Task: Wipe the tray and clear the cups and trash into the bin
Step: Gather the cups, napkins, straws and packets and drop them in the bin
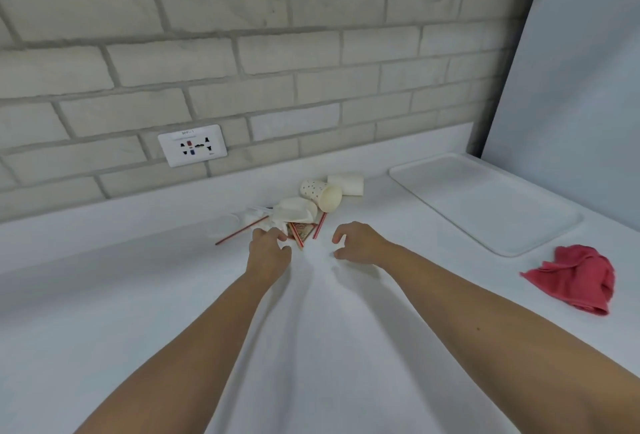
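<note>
Your tray (485, 205) is bare and the cloth (575, 277) lies near it, so wiping's likely done. The cups (322, 192) and trash (294, 222) sit piled on the tabletop (104, 295). Your left hand (268, 250) curls onto the trash, grip unclear; your right hand (356, 243) is loosely curled, empty.

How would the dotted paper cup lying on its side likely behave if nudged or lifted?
The dotted paper cup lies on its side on the counter, so a nudge would probably roll it in a curve, given its taper. It looks empty and thin-walled, so it is likely light and easily crushed by a firm grip.
</note>
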